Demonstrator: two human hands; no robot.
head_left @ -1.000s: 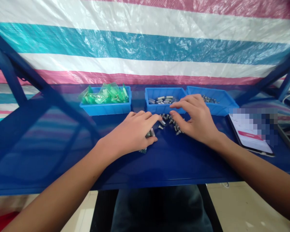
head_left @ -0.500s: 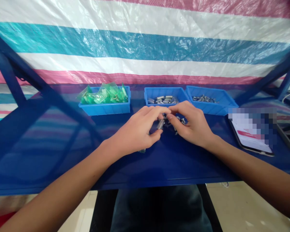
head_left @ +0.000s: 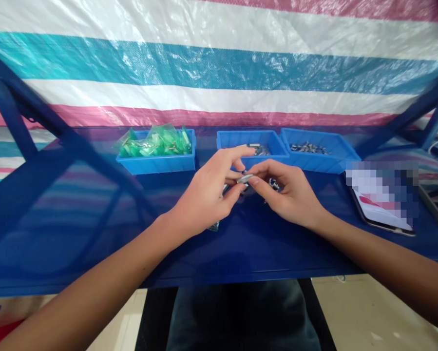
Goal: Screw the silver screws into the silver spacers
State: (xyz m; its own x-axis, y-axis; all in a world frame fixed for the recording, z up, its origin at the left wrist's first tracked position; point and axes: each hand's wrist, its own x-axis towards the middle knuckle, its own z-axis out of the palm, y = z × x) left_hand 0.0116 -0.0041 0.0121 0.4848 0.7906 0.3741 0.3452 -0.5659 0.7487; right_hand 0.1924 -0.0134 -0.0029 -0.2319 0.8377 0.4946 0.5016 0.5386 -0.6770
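Note:
Between my two hands, above the blue table, is a small silver-grey metal piece; its exact kind is too small to tell. My left hand pinches its left end with thumb and fingers, the index finger raised away. My right hand grips the other end between thumb and forefinger. Small shiny metal parts lie under and beside the right fingers, partly hidden. Another small shiny item pokes out below my left hand.
Along the back stand a blue bin of green packets, a blue bin with silver metal pieces and a blue bin with smaller metal parts. A phone lies at the right. Blue frame struts rise at both sides.
The metal piece was upright in my left fingers; now it lies nearly level, with both hands on it. My left index finger has lifted, and my right hand has shifted slightly down.

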